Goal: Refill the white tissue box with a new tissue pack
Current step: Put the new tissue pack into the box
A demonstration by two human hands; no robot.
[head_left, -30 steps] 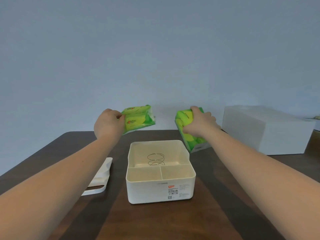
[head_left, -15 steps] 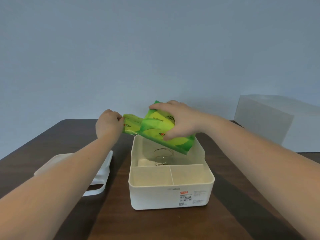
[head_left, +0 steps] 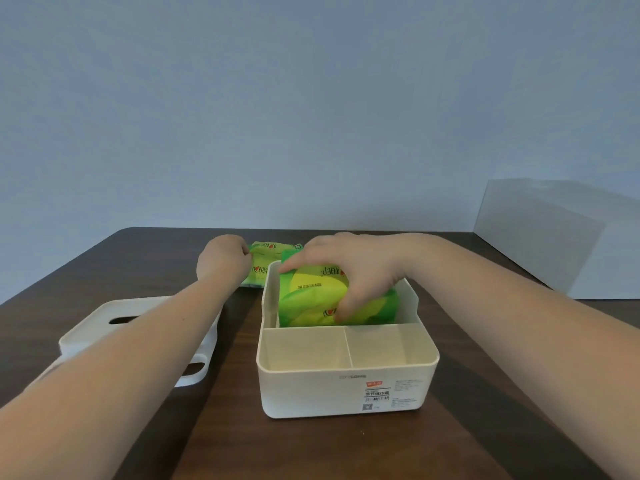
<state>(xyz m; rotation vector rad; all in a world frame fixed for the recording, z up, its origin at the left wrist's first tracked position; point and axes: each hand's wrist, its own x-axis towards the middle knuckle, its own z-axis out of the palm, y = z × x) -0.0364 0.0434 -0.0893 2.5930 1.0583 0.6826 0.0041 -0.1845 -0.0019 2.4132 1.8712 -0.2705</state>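
The green tissue pack (head_left: 313, 299) has come down from above the white tissue box (head_left: 346, 382) into its back part. The right hand (head_left: 349, 268) sits on top, fingers pinching it. Under the left arm lies the lid (head_left: 138, 327) on the counter (head_left: 225, 427). Farther off, the left hand (head_left: 223, 259) grips a second pack (head_left: 261, 268).

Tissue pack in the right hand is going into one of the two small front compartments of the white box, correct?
Not quite: the head view shows the right hand pressing the tissue pack into the large rear compartment of the white box; the two small front compartments hold nothing.
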